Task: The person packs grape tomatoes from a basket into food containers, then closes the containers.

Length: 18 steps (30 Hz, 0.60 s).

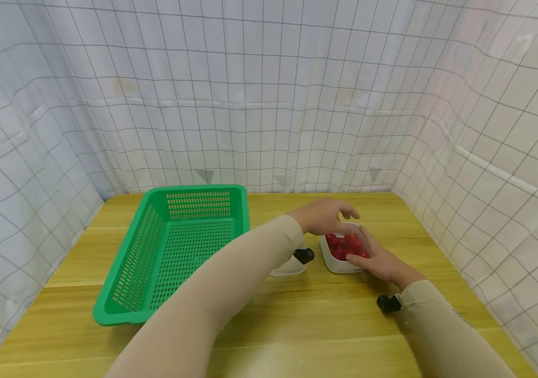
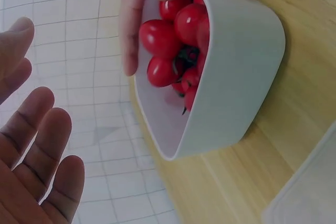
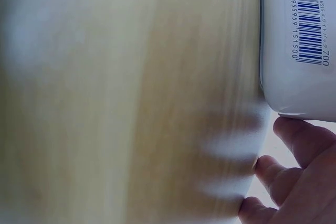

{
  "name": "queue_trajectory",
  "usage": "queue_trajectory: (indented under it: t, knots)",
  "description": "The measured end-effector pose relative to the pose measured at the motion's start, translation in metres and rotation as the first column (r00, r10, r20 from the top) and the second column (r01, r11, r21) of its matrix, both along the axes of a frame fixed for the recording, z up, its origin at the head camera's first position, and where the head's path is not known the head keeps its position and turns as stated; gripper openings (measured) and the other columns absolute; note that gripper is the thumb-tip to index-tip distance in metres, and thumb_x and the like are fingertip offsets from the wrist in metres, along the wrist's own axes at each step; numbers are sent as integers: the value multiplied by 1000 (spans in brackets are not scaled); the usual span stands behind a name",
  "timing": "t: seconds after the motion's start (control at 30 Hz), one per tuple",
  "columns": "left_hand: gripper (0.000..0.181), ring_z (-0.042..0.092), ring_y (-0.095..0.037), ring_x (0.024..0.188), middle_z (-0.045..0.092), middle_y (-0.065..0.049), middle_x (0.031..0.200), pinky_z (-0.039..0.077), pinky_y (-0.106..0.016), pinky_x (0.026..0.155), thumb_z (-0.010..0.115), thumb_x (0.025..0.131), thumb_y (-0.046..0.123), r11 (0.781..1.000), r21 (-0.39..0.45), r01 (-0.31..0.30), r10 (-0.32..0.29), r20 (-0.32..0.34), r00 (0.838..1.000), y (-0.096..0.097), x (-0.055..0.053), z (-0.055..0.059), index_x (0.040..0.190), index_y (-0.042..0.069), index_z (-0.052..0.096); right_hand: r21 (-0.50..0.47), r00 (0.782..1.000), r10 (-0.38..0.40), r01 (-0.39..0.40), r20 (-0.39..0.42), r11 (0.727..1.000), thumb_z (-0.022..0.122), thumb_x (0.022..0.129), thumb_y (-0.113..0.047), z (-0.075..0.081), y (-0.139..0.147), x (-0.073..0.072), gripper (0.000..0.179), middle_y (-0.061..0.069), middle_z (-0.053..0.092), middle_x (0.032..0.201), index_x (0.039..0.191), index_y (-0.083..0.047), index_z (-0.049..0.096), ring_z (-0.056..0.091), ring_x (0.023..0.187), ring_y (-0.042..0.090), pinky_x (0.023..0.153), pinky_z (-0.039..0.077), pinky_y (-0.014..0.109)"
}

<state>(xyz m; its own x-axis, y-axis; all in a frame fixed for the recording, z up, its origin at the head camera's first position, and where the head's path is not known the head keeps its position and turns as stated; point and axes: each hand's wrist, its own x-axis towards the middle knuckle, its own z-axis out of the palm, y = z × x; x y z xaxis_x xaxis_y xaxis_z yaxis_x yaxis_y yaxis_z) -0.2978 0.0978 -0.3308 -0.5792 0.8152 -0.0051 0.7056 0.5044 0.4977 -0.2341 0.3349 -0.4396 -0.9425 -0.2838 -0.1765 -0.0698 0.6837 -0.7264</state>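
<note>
A white rectangular container point(image 1: 338, 265) stands on the table, holding several red cherry tomatoes point(image 2: 163, 40). My left hand point(image 1: 324, 216) hovers over its back left side, with fingers spread apart and nothing between them. At the right end of the container is my right hand point(image 1: 382, 262); its thumb reaches over the rim and its fingers lie along the far side. In the right wrist view, right-hand fingertips point(image 3: 291, 129) meet the container's corner below a printed barcode point(image 3: 308, 31). Some green stems show among the tomatoes in the left wrist view.
A large green slotted basket point(image 1: 239, 210) occupies the table's left side. Left of the container, a pale translucent item point(image 1: 290, 268) is partly hidden by my left forearm. White gridded sheeting point(image 1: 269, 105) encloses the back and sides of the wooden table point(image 1: 326, 325).
</note>
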Motion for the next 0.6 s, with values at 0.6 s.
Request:
queue_trajectory:
  t: [0.6]
  knots:
    - [41,65,-16,115,66,6,138,56,-37,96,71,102,35,991,74,-114,113,28,993,-133,7,49,142,28,66,40,998,-48,46,49,998,66,97,-62,-3,0,-4,117,22,2,176,169,-15,-14,11,158,54,125,9,74]
